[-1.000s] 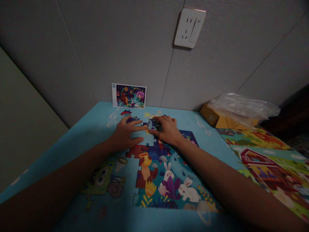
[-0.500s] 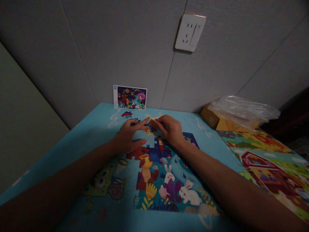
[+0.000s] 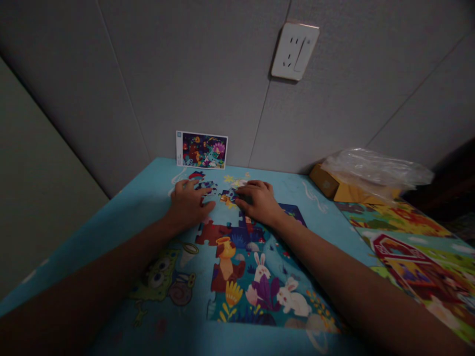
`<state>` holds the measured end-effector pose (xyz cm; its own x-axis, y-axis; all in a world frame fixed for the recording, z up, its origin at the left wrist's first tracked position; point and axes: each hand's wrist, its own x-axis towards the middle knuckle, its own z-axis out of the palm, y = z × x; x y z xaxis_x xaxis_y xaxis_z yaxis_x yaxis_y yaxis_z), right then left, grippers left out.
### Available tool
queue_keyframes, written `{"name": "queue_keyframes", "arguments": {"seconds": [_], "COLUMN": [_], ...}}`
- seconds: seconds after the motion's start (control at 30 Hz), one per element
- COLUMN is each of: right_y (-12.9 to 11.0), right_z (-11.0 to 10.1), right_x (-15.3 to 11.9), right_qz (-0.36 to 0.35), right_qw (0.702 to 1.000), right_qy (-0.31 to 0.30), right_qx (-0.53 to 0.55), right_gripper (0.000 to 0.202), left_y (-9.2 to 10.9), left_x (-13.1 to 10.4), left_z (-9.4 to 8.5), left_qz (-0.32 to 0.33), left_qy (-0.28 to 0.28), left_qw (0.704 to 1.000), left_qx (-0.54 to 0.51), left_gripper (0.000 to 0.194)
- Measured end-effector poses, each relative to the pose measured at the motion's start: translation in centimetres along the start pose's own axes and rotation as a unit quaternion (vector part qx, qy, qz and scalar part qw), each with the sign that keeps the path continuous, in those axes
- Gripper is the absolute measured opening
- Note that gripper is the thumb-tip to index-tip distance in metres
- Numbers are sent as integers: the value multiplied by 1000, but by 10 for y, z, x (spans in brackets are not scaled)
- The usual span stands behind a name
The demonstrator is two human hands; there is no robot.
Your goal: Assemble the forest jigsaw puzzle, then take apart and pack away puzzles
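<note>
A partly joined jigsaw puzzle (image 3: 260,277), with rabbits, a bear and flowers, lies flat on the blue cartoon-print table cover (image 3: 122,212). At its far left, my left hand (image 3: 189,202) is palm down with fingers spread. Those fingers rest beside loose dark pieces (image 3: 206,187). Past the puzzle's far edge, my right hand (image 3: 260,201) lies low with thumb and fingers apart. Its tips are at a small group of pieces (image 3: 227,199) with a yellow figure; whether they touch cannot be made out. A red and dark piece (image 3: 196,175) lies beyond my left hand.
A picture card (image 3: 203,151) of a colourful night scene leans on the grey wall. At the right are a yellow-brown box (image 3: 326,182), a clear plastic bag (image 3: 374,168) and a farm-scene puzzle (image 3: 419,257). A socket plate (image 3: 295,52) is on the wall.
My right hand has lowered and opened from a pinch on a raised, brown-backed piece, which no longer shows in its fingers. My left hand has drawn back leftward, uncovering loose pieces.
</note>
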<state>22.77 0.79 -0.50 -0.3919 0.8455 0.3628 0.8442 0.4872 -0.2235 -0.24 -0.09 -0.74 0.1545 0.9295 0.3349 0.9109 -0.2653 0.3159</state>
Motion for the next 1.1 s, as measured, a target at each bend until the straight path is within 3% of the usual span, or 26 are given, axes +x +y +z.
{"name": "queue_keyframes", "arguments": {"seconds": [0.1, 0.17, 0.3, 0.4, 0.5, 0.57, 0.67, 0.73, 0.8, 0.93, 1.1], "right_y": [0, 0, -5, -12, -16, -13, -1, 8, 13, 10, 7], "right_z": [-1, -4, -8, -9, -11, -11, -10, -8, -6, -6, -7], "right_x": [1, 2, 1, 1, 0, 0, 1, 2, 3, 4, 3], "right_qz": [-21, -39, -93, -197, -248, -173, 44, 172, 255, 287, 266], "right_qw": [999, 996, 972, 957, 949, 958, 956, 949, 948, 954, 962], "right_qy": [28, 82, 216, 211, 176, 206, 279, 257, 185, 82, 53], "right_qx": [-8, -12, -1, 40, 84, 96, 75, 54, 35, -13, -40], "right_gripper": [23, 21, 27, 28, 25, 28, 29, 26, 30, 42, 42], "left_y": [1, 4, 12, 15, 14, 12, 6, 2, -1, -4, -5], "left_x": [1, 1, -4, -9, -9, -6, 0, 2, 2, 0, 2], "left_z": [-2, -7, -17, -19, -18, -16, -11, -6, -1, 6, 5], "left_qz": [33, 72, 152, 199, 180, 148, 80, 51, 36, 18, 49], "left_qy": [39, 39, -50, -70, -31, -2, 34, 31, 22, 13, 36], "left_qw": [998, 992, 966, 953, 960, 971, 990, 997, 999, 999, 998], "left_qx": [-37, -96, -203, -219, -210, -189, -114, -51, 1, 35, -6], "left_gripper": [46, 50, 67, 68, 54, 48, 44, 42, 43, 49, 40]}}
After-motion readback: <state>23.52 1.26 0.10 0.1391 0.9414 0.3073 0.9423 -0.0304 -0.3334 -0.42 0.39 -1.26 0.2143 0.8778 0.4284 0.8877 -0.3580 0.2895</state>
